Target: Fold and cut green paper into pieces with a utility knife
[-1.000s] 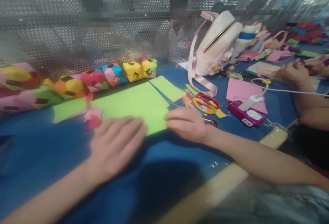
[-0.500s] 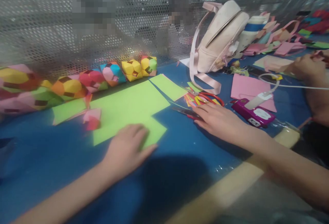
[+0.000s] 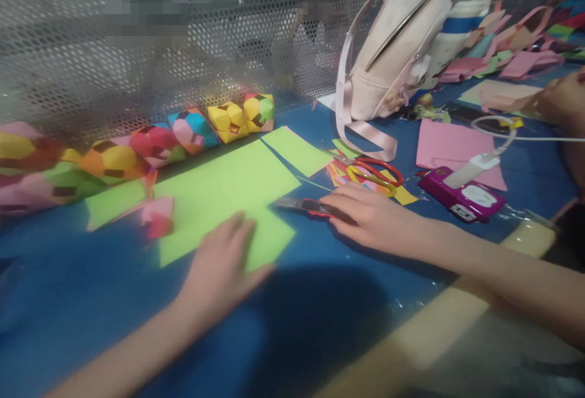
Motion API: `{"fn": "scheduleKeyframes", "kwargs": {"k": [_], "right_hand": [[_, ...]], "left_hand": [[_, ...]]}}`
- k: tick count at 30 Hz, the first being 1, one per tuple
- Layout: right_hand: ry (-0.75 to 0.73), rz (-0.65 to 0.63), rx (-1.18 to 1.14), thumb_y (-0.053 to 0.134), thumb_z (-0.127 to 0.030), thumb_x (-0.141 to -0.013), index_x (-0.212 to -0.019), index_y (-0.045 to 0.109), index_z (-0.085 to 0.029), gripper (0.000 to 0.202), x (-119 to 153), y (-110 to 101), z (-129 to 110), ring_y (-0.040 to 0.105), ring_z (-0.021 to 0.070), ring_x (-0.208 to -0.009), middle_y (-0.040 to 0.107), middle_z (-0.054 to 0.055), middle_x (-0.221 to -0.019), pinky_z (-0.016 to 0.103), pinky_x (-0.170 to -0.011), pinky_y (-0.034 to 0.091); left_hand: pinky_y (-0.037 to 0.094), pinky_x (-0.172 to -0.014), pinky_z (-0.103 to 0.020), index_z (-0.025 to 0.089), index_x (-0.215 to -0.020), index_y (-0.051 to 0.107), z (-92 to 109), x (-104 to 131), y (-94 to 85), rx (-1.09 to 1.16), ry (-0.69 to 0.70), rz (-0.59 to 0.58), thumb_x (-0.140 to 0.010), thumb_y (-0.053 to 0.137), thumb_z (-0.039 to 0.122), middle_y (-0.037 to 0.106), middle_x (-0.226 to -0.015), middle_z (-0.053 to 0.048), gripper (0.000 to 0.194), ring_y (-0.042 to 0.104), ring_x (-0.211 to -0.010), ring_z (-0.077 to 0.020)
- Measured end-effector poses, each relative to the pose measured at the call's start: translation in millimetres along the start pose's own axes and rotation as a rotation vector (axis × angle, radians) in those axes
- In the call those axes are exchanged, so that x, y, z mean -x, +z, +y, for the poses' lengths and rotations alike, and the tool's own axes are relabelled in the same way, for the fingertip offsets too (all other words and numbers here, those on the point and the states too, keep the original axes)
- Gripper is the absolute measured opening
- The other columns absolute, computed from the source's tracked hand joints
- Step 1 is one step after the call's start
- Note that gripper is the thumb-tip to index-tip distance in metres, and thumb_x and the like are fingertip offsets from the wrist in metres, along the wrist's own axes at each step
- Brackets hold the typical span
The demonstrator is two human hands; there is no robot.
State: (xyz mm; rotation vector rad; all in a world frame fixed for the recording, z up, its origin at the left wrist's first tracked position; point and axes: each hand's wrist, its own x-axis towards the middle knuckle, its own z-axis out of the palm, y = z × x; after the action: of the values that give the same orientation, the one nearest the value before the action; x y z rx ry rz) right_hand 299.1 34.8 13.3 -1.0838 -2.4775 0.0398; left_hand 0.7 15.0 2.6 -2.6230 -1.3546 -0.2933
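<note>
On the blue tabletop (image 3: 105, 288) lie light green paper sheets (image 3: 219, 178). My left hand (image 3: 223, 258) rests on the nearest corner of the green paper, fingers apart, slightly blurred. My right hand (image 3: 365, 215) is wrapped round the handle of a red and black cutter (image 3: 308, 205), whose blade points left to the edge of the green paper. Just beyond my right hand are red-handled scissors (image 3: 377, 171) and a yellow-handled pair (image 3: 370, 181), lying over colourful paper scraps (image 3: 336, 175).
Folded paper balls (image 3: 155, 144) line a perforated metal screen (image 3: 219, 38). A pink backpack (image 3: 393, 44) stands behind the scissors. Right of it are a bottle (image 3: 450, 35), pink paper (image 3: 452, 145), a purple power adapter (image 3: 464, 194) with a cable, and another person's hand (image 3: 564, 99).
My right hand has moved slightly left with the cutter, whose blade now reaches the green paper, and its fingers have closed round the handle. My left hand stays on the paper. The view has shifted.
</note>
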Motion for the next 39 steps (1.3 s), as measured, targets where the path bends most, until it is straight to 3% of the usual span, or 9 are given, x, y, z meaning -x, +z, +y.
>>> {"fn": "scheduleKeyframes", "kwargs": {"k": [7,13,24,32,39], "right_hand": [[-0.059,-0.009,-0.088,0.046,-0.019,-0.094,-0.109,0.064,-0.014,0.024,-12.0,7.4,6.0,0.059,0.0241,-0.091,0.064,0.013,-0.097,0.041,-0.082,0.052],[-0.077,0.051,-0.1,0.047,-0.017,-0.094,-0.113,0.062,-0.013,0.024,-5.8,6.4,8.1,0.061,0.0237,-0.096,0.065,0.013,-0.102,0.041,-0.087,0.052],[-0.237,0.135,-0.012,0.049,-0.016,-0.094,-0.115,0.059,-0.011,0.024,4.7,-3.0,13.8,0.062,0.0235,-0.095,0.067,0.015,-0.101,0.043,-0.085,0.055],[-0.28,0.105,0.018,0.048,-0.017,-0.095,-0.114,0.061,-0.01,0.024,5.1,-8.1,14.8,0.063,0.0231,-0.096,0.068,0.014,-0.101,0.041,-0.085,0.055],[-0.203,-0.041,-0.024,0.044,-0.018,-0.096,-0.113,0.065,-0.015,0.027,8.8,-10.3,22.1,0.063,0.0219,-0.099,0.069,0.012,-0.106,0.037,-0.085,0.053]], "left_hand": [[0.052,-0.085,-0.055,0.009,-0.128,0.048,0.9,1.0,-2.1,-0.066,0.056,0.048,-0.088,0.053,0.054,0.055,-0.132,-0.028,0.06,0.058,-0.115,-0.0411],[0.053,-0.083,-0.052,0.008,-0.124,0.049,2.8,0.9,-2.8,-0.142,0.1,0.127,-0.089,0.054,0.049,0.056,-0.129,-0.028,0.055,0.059,-0.112,-0.0404],[0.052,-0.083,-0.051,0.007,-0.125,0.05,3.1,1.1,1.0,-0.167,0.094,0.149,-0.091,0.048,0.054,0.055,-0.129,-0.03,0.058,0.059,-0.11,-0.0415],[0.051,-0.081,-0.052,0.007,-0.124,0.052,2.3,1.2,-0.5,-0.17,0.088,0.129,-0.092,0.045,0.056,0.054,-0.13,-0.031,0.059,0.06,-0.107,-0.0421],[0.051,-0.084,-0.054,0.008,-0.125,0.054,0.7,1.3,-0.5,-0.183,0.081,0.067,-0.093,0.036,0.06,0.054,-0.132,-0.03,0.064,0.059,-0.111,-0.0413]]}}
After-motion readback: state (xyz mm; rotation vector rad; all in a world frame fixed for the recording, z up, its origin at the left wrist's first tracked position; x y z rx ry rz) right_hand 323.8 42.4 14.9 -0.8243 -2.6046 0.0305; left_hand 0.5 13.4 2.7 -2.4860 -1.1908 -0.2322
